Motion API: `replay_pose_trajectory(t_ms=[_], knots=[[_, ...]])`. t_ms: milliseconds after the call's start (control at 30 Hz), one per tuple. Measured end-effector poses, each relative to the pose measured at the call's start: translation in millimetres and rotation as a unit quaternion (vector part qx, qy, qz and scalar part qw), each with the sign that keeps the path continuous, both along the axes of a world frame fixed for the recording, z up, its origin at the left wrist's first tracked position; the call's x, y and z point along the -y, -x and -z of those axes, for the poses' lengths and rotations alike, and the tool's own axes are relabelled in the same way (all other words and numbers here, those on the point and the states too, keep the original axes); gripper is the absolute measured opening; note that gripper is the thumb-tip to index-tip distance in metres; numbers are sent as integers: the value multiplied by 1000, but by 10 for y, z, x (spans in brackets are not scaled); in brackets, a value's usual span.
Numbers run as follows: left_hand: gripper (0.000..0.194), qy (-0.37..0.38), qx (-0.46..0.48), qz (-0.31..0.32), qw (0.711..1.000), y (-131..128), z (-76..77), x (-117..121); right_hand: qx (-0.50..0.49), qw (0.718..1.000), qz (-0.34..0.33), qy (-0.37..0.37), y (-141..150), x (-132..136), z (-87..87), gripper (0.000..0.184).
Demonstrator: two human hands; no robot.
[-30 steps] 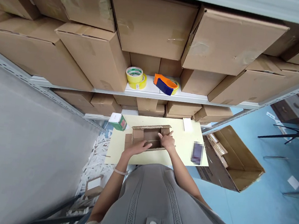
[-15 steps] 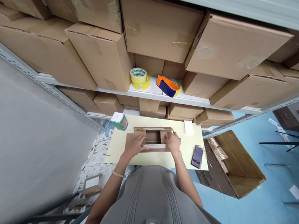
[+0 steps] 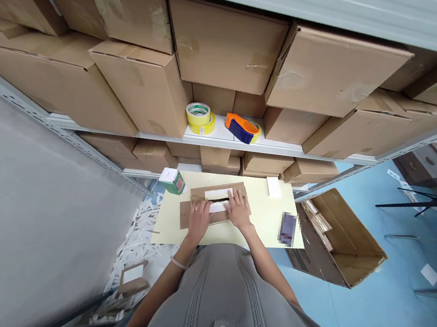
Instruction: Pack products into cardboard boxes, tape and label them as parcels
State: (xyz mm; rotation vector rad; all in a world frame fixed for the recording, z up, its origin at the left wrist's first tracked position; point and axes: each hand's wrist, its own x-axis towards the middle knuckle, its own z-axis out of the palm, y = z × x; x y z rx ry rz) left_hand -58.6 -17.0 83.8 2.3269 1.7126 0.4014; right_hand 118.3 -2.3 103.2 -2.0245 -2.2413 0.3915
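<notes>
cardboard box [image 3: 217, 217] near mid-desk [image 3: 267, 217], its flaps [image 3: 199, 193] seemingly being folded shut.
the right hand [image 3: 239, 214] lies flat, fingers spread over the flaps, grasping nothing; the left hand [image 3: 198, 221] covers their eight o'clock side, possibly pinching, can't tell. they gape along the middle, so the next move likely calls for even pressing. green-and-white box [image 3: 172, 180] at ten; tape rolls [image 3: 199, 124] on the shelf [image 3: 280, 145] toward twelve; open carton [image 3: 357, 228] on blue floor [image 3: 305, 296] at three.

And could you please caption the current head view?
Left hand and right hand on a partly closed cardboard box, pale tabletop below.
</notes>
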Motion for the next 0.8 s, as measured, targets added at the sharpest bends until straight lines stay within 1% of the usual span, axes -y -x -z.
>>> replay_pose_trajectory(t_ms=[33,100,200,300,433,467,533,600,633,700,800], knots=[[32,-8,2,-8,1000,-16,20,34,15,1000,-3,2,-13,46,86,57],[28,-24,-1,-23,999,-37,55,80,40,999,-17,-17,-42,125,230,58],[23,-51,-11,-20,998,-42,72,92,64,996,-31,-55,-57,182,354,59],[26,-70,-15,-16,997,-32,57,77,77,995,-20,-62,-17,185,392,59],[32,-72,1,-50,996,-67,2,100,85,995,1,-43,72,184,404,59],[33,-70,8,-49,996,-91,-18,108,86,996,8,-39,94,187,406,59],[33,-68,24,-17,997,-150,-55,108,88,995,21,-30,137,193,403,59],[36,-67,31,49,996,-199,-60,85,94,995,39,-20,182,205,389,58],[41,-64,28,82,994,-211,-43,67,98,994,49,-13,205,215,376,58],[57,-43,8,122,992,-195,32,29,106,992,69,4,249,246,340,57],[82,8,-25,125,992,-101,199,4,112,988,99,42,303,308,264,59]])
